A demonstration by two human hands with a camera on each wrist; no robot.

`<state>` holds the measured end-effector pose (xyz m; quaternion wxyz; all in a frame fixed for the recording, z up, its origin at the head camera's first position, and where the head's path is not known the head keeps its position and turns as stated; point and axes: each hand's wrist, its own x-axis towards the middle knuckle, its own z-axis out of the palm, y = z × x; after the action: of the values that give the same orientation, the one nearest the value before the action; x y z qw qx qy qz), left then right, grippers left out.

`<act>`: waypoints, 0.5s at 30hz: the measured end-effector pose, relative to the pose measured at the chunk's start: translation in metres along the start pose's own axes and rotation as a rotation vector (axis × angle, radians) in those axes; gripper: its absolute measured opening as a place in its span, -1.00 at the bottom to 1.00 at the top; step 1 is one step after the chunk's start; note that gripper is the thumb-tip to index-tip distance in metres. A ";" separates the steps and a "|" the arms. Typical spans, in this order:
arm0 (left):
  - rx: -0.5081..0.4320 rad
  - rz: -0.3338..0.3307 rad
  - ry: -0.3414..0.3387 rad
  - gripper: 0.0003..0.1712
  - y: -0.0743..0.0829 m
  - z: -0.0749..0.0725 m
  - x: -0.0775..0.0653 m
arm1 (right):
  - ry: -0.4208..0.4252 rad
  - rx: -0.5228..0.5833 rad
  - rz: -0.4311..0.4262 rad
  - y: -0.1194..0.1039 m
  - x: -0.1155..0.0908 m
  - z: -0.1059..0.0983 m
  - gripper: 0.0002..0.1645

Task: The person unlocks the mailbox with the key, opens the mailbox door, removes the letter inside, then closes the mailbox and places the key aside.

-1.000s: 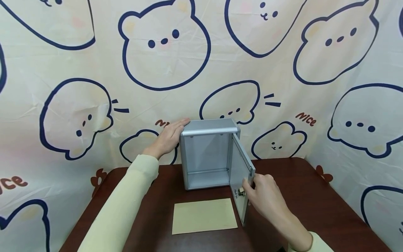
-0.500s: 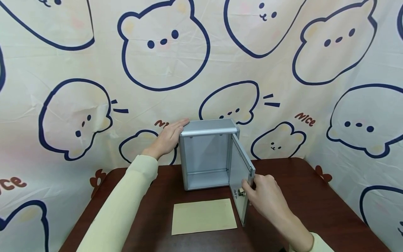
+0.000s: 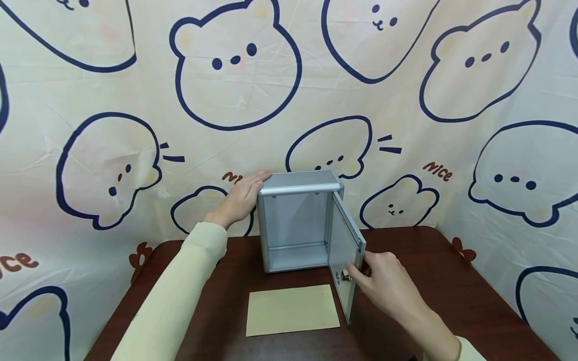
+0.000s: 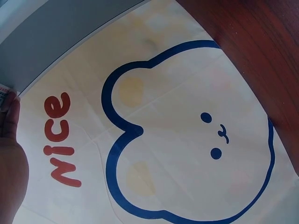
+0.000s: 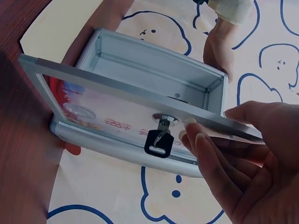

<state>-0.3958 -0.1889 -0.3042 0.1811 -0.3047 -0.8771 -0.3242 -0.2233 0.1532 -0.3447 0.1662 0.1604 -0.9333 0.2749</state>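
Note:
A grey metal lock box (image 3: 300,181) stands upright on the table, its door (image 3: 343,243) swung out toward me on the right side. My left hand (image 3: 238,199) rests on the box's top left edge with straight fingers. At the door's free edge is my right hand (image 3: 389,285), thumb on the inner face and fingers on the outer one, pinching it. In the right wrist view a black-headed key (image 5: 159,142) sits in the lock, close to my fingertips. The lock's back end (image 3: 345,275) shows on the inner face.
A pale yellow sheet (image 3: 292,312) lies flat in front of the box, its right edge near the door's lower corner. The dark brown table (image 3: 415,250) meets a cloth backdrop (image 3: 235,90) printed with bear outlines behind the box.
My right hand has shifted slightly down and to the right, its fingers moving a little along the door. The left hand, box, door and sheet stay in place.

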 end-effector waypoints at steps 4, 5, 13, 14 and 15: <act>0.002 -0.010 0.001 -0.40 0.000 0.001 -0.001 | -0.025 0.005 -0.013 0.002 -0.002 -0.005 -0.86; 0.006 -0.011 0.003 -0.40 0.000 0.001 -0.001 | -0.035 0.003 -0.009 0.002 -0.003 -0.007 -0.83; 0.028 -0.001 0.018 -0.39 -0.003 0.002 0.001 | -0.101 -0.051 -0.018 0.014 -0.009 -0.022 -0.63; 0.029 0.000 0.019 -0.39 -0.003 0.002 0.001 | -0.106 -0.057 -0.031 0.017 -0.010 -0.024 -0.62; 0.028 0.001 0.019 -0.39 -0.002 0.002 0.001 | -0.114 -0.056 -0.043 0.020 -0.010 -0.027 -0.63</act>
<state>-0.3986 -0.1882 -0.3060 0.1936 -0.2994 -0.8797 -0.3146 -0.2159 0.1862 -0.3369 0.1231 0.1911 -0.9450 0.2353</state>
